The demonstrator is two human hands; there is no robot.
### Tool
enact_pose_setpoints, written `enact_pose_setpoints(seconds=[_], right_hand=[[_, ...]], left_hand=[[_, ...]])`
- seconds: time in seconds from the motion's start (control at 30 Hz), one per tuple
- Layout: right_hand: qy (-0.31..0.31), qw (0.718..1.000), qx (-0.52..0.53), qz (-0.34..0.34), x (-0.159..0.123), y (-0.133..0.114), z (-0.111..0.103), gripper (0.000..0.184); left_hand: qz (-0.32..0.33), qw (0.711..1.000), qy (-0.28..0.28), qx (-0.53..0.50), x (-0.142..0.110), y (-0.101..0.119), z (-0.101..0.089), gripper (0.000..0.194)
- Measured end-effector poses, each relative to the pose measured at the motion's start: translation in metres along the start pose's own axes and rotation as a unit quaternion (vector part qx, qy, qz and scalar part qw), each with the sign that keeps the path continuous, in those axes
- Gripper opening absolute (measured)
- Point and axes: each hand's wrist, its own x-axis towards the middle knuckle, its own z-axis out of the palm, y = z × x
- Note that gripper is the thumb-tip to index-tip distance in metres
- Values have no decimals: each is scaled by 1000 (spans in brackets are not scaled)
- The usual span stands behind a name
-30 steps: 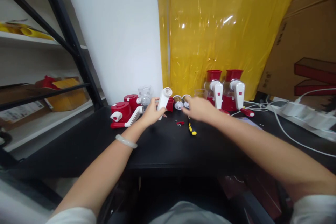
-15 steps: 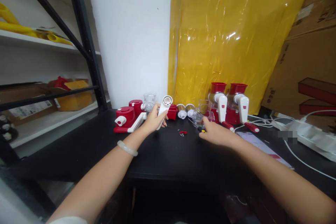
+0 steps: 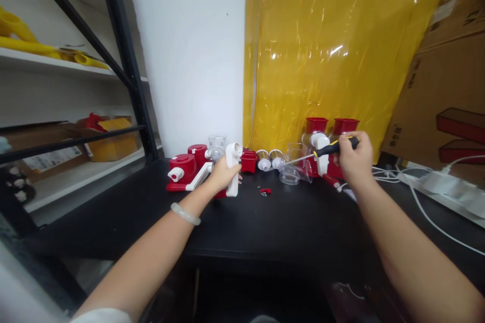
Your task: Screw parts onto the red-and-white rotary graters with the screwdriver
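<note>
My left hand (image 3: 223, 173) is closed around a white crank handle (image 3: 232, 189), its round socket end pointing up. A bit of red shows at the handle's lower end. In my right hand (image 3: 354, 159) is a screwdriver (image 3: 329, 149) with a black and yellow grip, its shaft pointing left. Between the hands, a small red part (image 3: 265, 191) and some tiny screws lie on the black table (image 3: 242, 232). Behind them are two grater drums (image 3: 263, 160), a red hopper (image 3: 248, 161) and clear plastic pieces (image 3: 290, 175).
Red grinder bases (image 3: 182, 165) stand at the left. Two assembled red-and-white rotary graters (image 3: 316, 125) stand at the back right, partly behind my right hand. White cables and a power strip (image 3: 435, 181) lie at the right, before a large carton (image 3: 435, 96). A shelf rack (image 3: 125, 75) borders the left.
My right hand has risen from the table, lifting the screwdriver up and to the right. My left hand has turned the crank handle, so its socket no longer faces me.
</note>
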Motion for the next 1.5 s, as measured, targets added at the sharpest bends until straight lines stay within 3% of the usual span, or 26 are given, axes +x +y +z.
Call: enact_pose_setpoints(seconds=[0.07, 0.13, 0.23, 0.5, 0.8, 1.5], right_hand=[[45, 991, 94, 82, -10, 24, 14, 44], [41, 973, 148, 173, -20, 38, 25, 42], [55, 958, 177, 219, -31, 45, 33, 34], [33, 970, 167, 173, -43, 61, 43, 49], [26, 982, 129, 132, -45, 77, 43, 62], [22, 970, 158, 184, -47, 61, 42, 47]], left_hand=[[-18, 1000, 14, 8, 0, 1, 0, 29], [-36, 999, 25, 9, -2, 3, 1, 32], [-68, 997, 21, 17, -4, 6, 5, 38], [-103, 994, -30, 21, -7, 1, 13, 38], [-103, 994, -34, 18, -8, 1, 14, 27], [-101, 993, -46, 31, -10, -1, 15, 20]])
